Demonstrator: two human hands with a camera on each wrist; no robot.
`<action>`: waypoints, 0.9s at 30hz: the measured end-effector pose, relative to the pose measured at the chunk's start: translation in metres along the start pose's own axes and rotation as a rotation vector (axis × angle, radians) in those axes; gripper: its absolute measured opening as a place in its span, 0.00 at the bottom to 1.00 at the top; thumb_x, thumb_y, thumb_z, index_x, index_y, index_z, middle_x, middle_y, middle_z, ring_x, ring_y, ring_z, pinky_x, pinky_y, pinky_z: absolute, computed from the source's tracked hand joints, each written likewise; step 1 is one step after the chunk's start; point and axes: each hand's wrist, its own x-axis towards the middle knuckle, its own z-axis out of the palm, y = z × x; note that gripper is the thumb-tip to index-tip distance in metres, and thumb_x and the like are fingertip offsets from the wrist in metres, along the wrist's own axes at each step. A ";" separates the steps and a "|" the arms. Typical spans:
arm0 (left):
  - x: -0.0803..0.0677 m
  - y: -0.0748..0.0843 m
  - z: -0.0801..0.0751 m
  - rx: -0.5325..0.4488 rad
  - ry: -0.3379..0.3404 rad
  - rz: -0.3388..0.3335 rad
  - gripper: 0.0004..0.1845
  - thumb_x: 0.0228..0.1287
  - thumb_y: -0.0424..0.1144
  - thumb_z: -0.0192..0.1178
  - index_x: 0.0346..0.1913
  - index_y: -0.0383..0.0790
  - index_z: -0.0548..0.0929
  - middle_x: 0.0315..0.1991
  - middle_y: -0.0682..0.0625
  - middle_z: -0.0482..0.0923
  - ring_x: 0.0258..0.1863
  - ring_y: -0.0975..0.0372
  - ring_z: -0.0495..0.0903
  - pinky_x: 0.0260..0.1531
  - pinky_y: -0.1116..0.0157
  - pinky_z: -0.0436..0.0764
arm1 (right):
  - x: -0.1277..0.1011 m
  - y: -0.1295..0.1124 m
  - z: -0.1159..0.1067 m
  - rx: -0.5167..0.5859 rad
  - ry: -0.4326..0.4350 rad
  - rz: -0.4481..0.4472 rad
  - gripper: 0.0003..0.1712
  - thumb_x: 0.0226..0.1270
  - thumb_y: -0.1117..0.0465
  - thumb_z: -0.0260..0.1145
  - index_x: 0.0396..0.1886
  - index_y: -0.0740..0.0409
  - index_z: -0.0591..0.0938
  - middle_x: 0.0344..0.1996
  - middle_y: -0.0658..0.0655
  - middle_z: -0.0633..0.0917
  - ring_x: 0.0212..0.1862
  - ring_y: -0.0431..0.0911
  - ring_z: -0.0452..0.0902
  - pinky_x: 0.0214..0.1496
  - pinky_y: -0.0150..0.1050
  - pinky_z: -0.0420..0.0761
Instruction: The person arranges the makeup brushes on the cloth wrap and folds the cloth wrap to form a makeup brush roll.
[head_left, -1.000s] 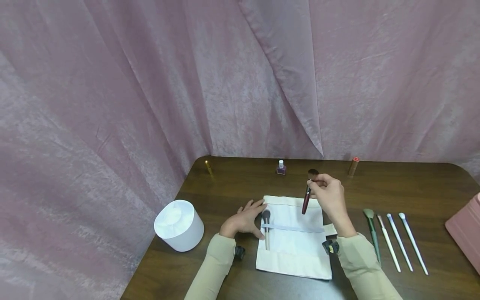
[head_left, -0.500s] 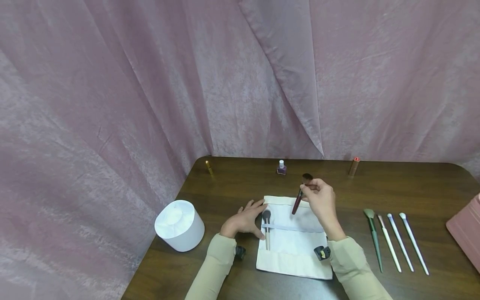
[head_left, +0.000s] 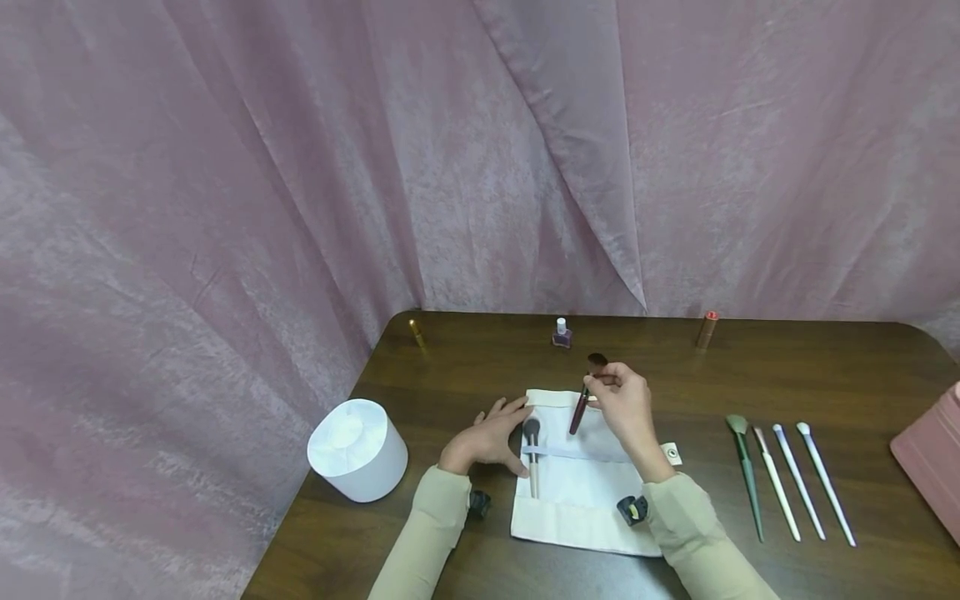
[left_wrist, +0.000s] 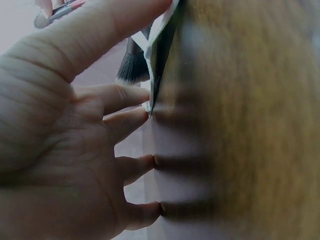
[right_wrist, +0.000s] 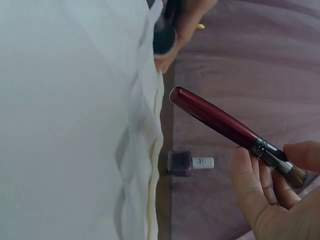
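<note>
A white cloth brush roll (head_left: 581, 492) lies open on the dark wooden table (head_left: 750, 375). My left hand (head_left: 486, 437) rests flat at its left edge, fingers straight; in the left wrist view the fingertips (left_wrist: 145, 120) press the table beside the cloth edge (left_wrist: 161, 35). One cream-handled brush (head_left: 532, 457) sits tucked under the roll's strap. My right hand (head_left: 621, 402) pinches a red-handled brush (head_left: 579, 407) near its bristles and holds it tilted above the roll's top. In the right wrist view the red-handled brush (right_wrist: 225, 125) hangs over the white cloth (right_wrist: 75, 120).
Several loose brushes (head_left: 780, 483) lie in a row on the right. A white cylinder (head_left: 357, 450) stands front left, a pink box (head_left: 930, 458) at the right edge. A nail polish bottle (head_left: 561, 333), a gold tube (head_left: 417, 332) and a copper tube (head_left: 707, 329) line the back.
My right hand has carried the red-handled brush leftward and slightly lower, over the roll's upper middle. The left hand has stayed put.
</note>
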 end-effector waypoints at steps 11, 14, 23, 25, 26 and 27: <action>0.002 -0.001 0.002 0.017 0.015 -0.015 0.56 0.46 0.42 0.83 0.79 0.44 0.62 0.81 0.51 0.49 0.79 0.47 0.44 0.71 0.38 0.49 | -0.001 0.005 0.006 -0.052 -0.058 0.026 0.10 0.70 0.69 0.66 0.45 0.73 0.80 0.37 0.66 0.84 0.39 0.54 0.84 0.37 0.38 0.86; 0.002 -0.001 0.002 0.015 0.016 -0.014 0.56 0.46 0.42 0.83 0.78 0.44 0.63 0.81 0.51 0.50 0.79 0.47 0.44 0.71 0.38 0.49 | -0.001 0.007 0.007 -0.045 -0.071 0.032 0.10 0.70 0.69 0.66 0.44 0.74 0.80 0.36 0.66 0.83 0.37 0.52 0.84 0.35 0.37 0.86; 0.003 -0.001 0.001 0.022 0.030 -0.010 0.55 0.46 0.42 0.83 0.78 0.43 0.64 0.81 0.51 0.51 0.79 0.47 0.44 0.71 0.38 0.49 | 0.002 0.012 0.010 -0.027 -0.154 0.043 0.09 0.69 0.71 0.64 0.43 0.77 0.79 0.34 0.66 0.84 0.33 0.48 0.84 0.34 0.38 0.86; 0.003 0.000 0.001 0.026 0.030 -0.010 0.55 0.46 0.43 0.83 0.78 0.43 0.64 0.81 0.51 0.51 0.79 0.47 0.44 0.71 0.38 0.50 | 0.001 0.012 0.010 -0.029 -0.176 0.052 0.10 0.69 0.71 0.64 0.44 0.77 0.79 0.34 0.65 0.84 0.33 0.48 0.83 0.34 0.39 0.86; 0.003 0.000 0.001 0.025 0.030 -0.010 0.55 0.46 0.43 0.83 0.78 0.43 0.64 0.81 0.51 0.50 0.79 0.47 0.44 0.71 0.38 0.50 | 0.001 0.012 0.010 -0.029 -0.185 0.057 0.10 0.70 0.71 0.64 0.44 0.77 0.79 0.34 0.65 0.84 0.33 0.49 0.83 0.34 0.39 0.86; 0.003 0.000 0.001 0.026 0.028 -0.010 0.55 0.46 0.43 0.83 0.78 0.43 0.64 0.81 0.51 0.50 0.79 0.47 0.44 0.71 0.38 0.49 | 0.000 0.012 0.010 -0.033 -0.189 0.062 0.10 0.70 0.71 0.64 0.44 0.77 0.79 0.34 0.65 0.84 0.33 0.49 0.83 0.34 0.40 0.86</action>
